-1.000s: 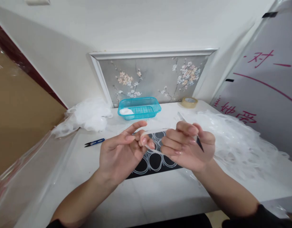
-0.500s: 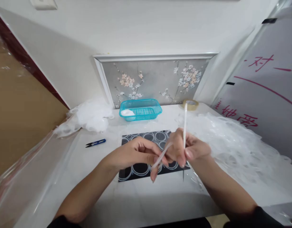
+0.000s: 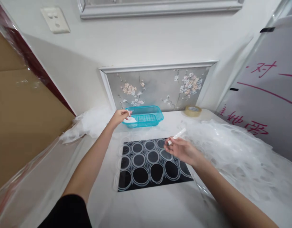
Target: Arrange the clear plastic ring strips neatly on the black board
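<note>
One small white lump [image 3: 131, 120] is already in the blue basket [image 3: 160, 117]; a big white heap [image 3: 250, 158] lies outside it. Our right hand [image 3: 180, 149] pinches a white stick [image 3: 178, 135]. Our left hand [image 3: 119, 117] bends over the basket's edge; we cannot tell if it holds anything.

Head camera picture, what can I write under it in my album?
Left hand at a turquoise basket, right hand holding a white stick near a black patterned mat.
</note>
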`<state>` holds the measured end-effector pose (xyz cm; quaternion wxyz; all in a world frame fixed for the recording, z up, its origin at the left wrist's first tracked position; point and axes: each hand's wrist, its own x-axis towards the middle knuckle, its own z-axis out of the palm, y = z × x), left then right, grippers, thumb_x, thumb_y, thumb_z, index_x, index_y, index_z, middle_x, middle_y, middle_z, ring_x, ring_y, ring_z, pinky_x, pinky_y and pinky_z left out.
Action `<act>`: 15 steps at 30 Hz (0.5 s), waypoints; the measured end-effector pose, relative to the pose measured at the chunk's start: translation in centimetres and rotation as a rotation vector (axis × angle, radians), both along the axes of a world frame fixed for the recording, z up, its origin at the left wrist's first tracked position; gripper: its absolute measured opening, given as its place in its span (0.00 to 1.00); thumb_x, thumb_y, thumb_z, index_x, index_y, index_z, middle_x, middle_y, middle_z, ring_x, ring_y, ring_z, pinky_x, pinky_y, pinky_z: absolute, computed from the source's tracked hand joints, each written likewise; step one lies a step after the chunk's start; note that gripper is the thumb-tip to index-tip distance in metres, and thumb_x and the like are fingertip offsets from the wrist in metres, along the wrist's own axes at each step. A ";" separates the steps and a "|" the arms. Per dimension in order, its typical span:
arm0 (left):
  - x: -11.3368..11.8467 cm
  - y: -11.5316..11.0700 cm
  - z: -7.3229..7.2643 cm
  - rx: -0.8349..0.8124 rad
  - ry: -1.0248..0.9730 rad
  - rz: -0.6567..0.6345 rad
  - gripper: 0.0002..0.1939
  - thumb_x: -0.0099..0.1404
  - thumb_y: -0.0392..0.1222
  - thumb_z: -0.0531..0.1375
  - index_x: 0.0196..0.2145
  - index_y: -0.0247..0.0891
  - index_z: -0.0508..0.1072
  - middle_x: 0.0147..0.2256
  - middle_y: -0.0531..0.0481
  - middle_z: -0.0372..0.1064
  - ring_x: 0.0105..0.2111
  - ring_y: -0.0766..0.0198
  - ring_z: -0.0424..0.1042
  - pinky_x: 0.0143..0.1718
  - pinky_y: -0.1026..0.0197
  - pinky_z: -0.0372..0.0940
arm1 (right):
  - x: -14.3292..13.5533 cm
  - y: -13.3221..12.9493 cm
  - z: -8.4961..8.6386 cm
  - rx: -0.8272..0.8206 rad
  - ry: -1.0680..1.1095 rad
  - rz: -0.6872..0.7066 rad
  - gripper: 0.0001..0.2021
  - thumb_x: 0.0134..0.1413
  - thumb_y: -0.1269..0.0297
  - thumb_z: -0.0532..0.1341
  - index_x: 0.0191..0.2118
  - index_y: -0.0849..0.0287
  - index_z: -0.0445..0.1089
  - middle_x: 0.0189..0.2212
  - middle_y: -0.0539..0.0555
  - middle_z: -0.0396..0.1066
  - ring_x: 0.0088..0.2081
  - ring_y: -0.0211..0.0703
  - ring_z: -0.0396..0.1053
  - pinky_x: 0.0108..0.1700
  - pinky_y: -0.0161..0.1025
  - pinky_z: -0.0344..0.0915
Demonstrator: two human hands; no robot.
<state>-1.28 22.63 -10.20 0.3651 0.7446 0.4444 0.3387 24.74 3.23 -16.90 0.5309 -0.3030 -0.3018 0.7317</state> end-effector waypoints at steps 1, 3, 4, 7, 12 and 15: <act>0.0 1.7 -0.1 -0.010 0.077 0.018 0.23 0.57 0.58 0.63 0.30 0.29 0.74 0.27 0.47 0.71 0.26 0.65 0.68 0.32 0.61 0.63 | 0.4 -0.3 -0.4 -0.003 -0.010 -0.018 0.08 0.45 0.61 0.70 0.28 0.59 0.74 0.31 0.50 0.71 0.34 0.37 0.70 0.42 0.35 0.66; 0.2 4.4 -0.5 -0.039 0.223 0.035 0.17 0.61 0.51 0.63 0.30 0.31 0.73 0.28 0.50 0.70 0.26 0.66 0.68 0.31 0.62 0.64 | 1.0 -0.7 -0.9 0.002 -0.027 -0.047 0.09 0.45 0.60 0.70 0.28 0.59 0.74 0.31 0.51 0.70 0.34 0.37 0.69 0.40 0.35 0.67; 0.3 5.3 -0.7 -0.051 0.290 0.042 0.15 0.63 0.49 0.61 0.31 0.31 0.72 0.29 0.51 0.70 0.27 0.66 0.68 0.32 0.61 0.65 | 1.2 -0.8 -1.0 0.008 -0.027 -0.056 0.09 0.45 0.60 0.70 0.28 0.60 0.74 0.31 0.52 0.70 0.33 0.37 0.69 0.40 0.35 0.67; 0.8 6.6 -1.3 -0.073 0.451 0.066 0.14 0.67 0.47 0.59 0.35 0.31 0.72 0.34 0.51 0.69 0.32 0.64 0.70 0.35 0.60 0.67 | 1.7 -0.9 -0.8 0.027 -0.009 -0.069 0.08 0.46 0.61 0.70 0.27 0.60 0.74 0.31 0.52 0.70 0.33 0.36 0.68 0.40 0.34 0.66; 1.3 6.8 -1.5 -0.076 0.569 0.065 0.12 0.67 0.45 0.59 0.38 0.31 0.72 0.37 0.49 0.70 0.35 0.62 0.71 0.37 0.57 0.69 | 2.1 -0.9 -0.4 0.042 -0.034 -0.077 0.09 0.47 0.60 0.68 0.27 0.60 0.73 0.31 0.53 0.69 0.34 0.38 0.67 0.39 0.36 0.66; 1.4 6.4 -1.3 -0.024 0.534 0.061 0.12 0.67 0.45 0.60 0.37 0.30 0.72 0.36 0.49 0.70 0.35 0.62 0.72 0.38 0.57 0.69 | 2.1 -0.9 -0.6 0.051 -0.131 -0.114 0.10 0.45 0.58 0.69 0.29 0.61 0.75 0.28 0.53 0.68 0.28 0.35 0.64 0.32 0.34 0.62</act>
